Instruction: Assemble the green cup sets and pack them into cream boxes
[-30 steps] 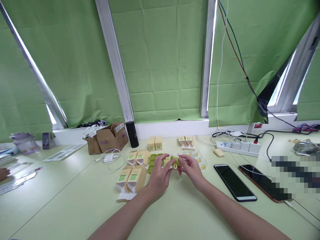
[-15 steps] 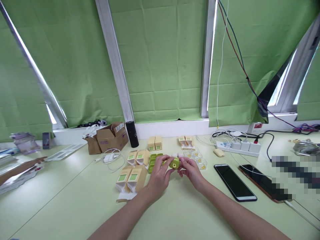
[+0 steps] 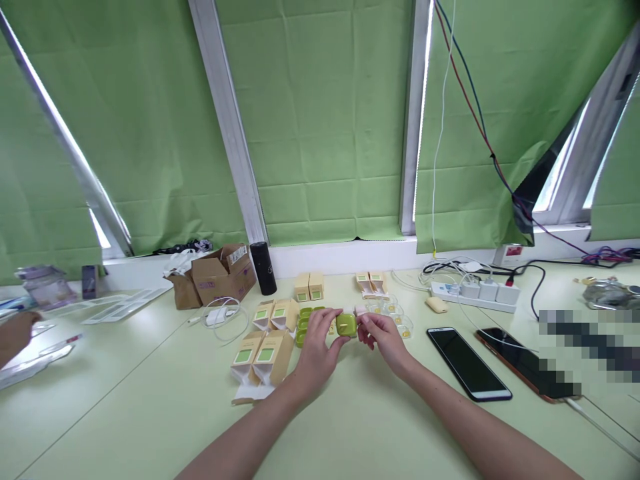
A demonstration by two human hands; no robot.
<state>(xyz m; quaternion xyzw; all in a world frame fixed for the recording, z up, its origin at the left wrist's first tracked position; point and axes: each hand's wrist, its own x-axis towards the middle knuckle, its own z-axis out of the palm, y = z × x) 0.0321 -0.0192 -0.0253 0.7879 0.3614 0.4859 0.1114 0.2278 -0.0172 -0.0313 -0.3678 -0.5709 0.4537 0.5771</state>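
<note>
A small green square case (image 3: 346,325) with a pale mark on its face is pinched between the thumb and fingers of my left hand (image 3: 320,343). Just to its right, my right hand (image 3: 385,340) has curled fingers, their tips at the case's edge; whether they grip something small is hidden. Behind my left hand lie several green cases (image 3: 303,323), partly covered by it. Clear round plastic pieces with yellow centres (image 3: 404,327) sit beyond my right hand. Open cream cartons with green windows (image 3: 270,357) stand left of my left hand.
More cream cartons (image 3: 316,287) stand at the back, near a black cylinder (image 3: 263,268) and a cardboard box (image 3: 225,275). Two phones (image 3: 469,364) and a white power strip (image 3: 480,297) with cables lie on the right. Another person's hand (image 3: 17,337) is at far left.
The green case has turned in my left hand, its pale mark looking different. My right fingertips have shifted slightly. At far left the other person's hand has drawn back toward the edge.
</note>
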